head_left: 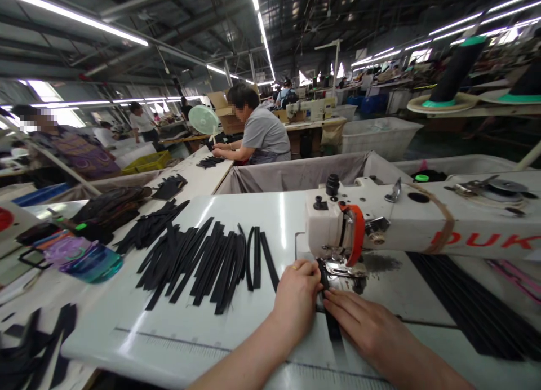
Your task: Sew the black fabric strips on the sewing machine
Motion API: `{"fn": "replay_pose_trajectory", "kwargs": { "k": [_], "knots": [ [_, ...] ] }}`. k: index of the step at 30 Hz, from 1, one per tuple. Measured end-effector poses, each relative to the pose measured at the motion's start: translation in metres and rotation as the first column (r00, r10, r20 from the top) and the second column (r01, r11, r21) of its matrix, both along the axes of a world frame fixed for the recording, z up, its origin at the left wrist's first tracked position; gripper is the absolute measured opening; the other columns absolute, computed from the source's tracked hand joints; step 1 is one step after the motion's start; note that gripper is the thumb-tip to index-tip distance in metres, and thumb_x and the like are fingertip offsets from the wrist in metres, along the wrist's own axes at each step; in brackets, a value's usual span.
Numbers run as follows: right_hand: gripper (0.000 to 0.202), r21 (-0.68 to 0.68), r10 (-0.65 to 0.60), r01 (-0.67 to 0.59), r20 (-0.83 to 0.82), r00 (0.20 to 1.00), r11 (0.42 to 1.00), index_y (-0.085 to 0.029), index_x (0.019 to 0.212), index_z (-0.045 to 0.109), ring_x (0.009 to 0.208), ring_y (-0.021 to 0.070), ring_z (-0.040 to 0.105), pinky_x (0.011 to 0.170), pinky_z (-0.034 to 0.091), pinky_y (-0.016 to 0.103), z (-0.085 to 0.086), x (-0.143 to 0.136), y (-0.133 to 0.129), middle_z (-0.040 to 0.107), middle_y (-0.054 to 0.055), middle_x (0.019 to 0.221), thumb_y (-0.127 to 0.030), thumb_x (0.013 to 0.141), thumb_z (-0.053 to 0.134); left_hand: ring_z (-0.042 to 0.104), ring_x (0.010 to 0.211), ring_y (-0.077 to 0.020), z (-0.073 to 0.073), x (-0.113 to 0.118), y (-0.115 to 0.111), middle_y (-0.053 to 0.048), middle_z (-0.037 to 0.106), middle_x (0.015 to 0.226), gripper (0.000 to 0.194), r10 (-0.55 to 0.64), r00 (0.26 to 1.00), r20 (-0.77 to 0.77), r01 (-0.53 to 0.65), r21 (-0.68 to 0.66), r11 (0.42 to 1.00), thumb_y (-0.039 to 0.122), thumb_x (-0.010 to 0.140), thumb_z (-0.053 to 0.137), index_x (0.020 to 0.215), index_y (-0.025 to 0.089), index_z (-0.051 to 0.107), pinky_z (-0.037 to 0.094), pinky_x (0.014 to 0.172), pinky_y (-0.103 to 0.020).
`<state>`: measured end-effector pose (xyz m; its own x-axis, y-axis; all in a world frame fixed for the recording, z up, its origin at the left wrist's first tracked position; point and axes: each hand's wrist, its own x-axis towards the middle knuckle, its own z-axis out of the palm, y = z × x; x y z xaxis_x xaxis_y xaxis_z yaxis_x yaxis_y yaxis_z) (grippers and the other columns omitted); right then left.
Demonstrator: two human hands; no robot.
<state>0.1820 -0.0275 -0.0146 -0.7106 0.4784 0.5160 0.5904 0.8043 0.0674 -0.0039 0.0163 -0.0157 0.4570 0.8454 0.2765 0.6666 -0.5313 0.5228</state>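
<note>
Head view: at the white sewing table [253, 328], a narrow black fabric strip [333, 327] lies beside the presser foot [338, 269] of the sewing machine [406, 216], between both hands. The left hand [297, 297] is curled closed, gripping the strip's far part close by the foot; the right hand [363, 322] lies nearly flat, fingers outstretched, fingertips against the strip's right side. To sew this well, I'd judge, keep the edge straight against the foot, guide with light, even tension rather than pulling, and keep the left fingertips clear of the needle, whose position is too small to tell. Lengthwise, the strip runs from the foot toward the table's front edge, its near end pointing there and leaning slightly right; its far end is hidden. Loose black strips [207, 266] spread toward the table's far-left corner, while longer black strips [469, 308] fan toward its front-right corner.
</note>
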Motion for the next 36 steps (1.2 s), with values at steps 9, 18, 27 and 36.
{"fn": "replay_pose_trajectory", "kwargs": {
  "k": [9,18,27,36],
  "knots": [
    [0.046,0.015,-0.007,0.007,0.011,1.000,1.000,-0.011,0.115,0.064,0.103,0.0185,0.066,0.088,0.056,0.029,0.003,0.002,-0.001,0.071,0.011,0.111,0.003,0.081,0.037,0.057,0.107,-0.0255,0.006,0.006,-0.006,-0.010,0.064,0.115,0.024,0.029,0.998,-0.062,-0.029,0.014,0.999,0.004,0.087,0.045,0.096,0.017,0.062,0.050,0.093,-0.044],
    [0.040,-0.128,-0.007,0.002,-0.037,0.999,0.992,-0.016,0.107,0.065,0.097,0.0179,0.066,0.080,0.056,0.028,0.010,0.008,0.007,0.070,0.008,0.105,0.002,0.082,0.041,0.055,0.100,-0.0247,0.007,0.008,-0.004,-0.009,0.064,0.105,0.020,0.024,1.000,0.000,-0.024,0.010,1.000,0.006,0.087,0.045,0.089,0.017,0.062,0.049,0.092,-0.044],
    [0.028,-0.279,-0.009,-0.024,-0.116,0.993,0.960,-0.020,0.097,0.068,0.095,0.0179,0.065,0.084,0.054,0.030,0.011,0.014,0.010,0.070,0.005,0.100,-0.005,0.085,0.048,0.055,0.102,-0.0247,0.008,0.010,-0.005,-0.009,0.064,0.105,0.022,0.028,0.999,0.042,-0.029,0.008,1.000,0.003,0.085,0.046,0.090,0.018,0.062,0.049,0.094,-0.045],
    [0.037,-0.107,-0.123,0.120,-0.029,0.992,0.987,-0.017,0.106,0.066,0.087,0.0208,0.064,0.078,0.055,0.035,0.008,0.007,0.024,0.069,0.008,0.103,0.000,0.082,0.044,0.054,0.104,-0.0259,0.013,0.011,-0.007,-0.010,0.063,0.111,0.020,0.037,0.999,-0.017,-0.038,-0.021,0.999,0.003,0.085,0.049,0.094,0.015,0.063,0.049,0.095,-0.044]
  ]
}}
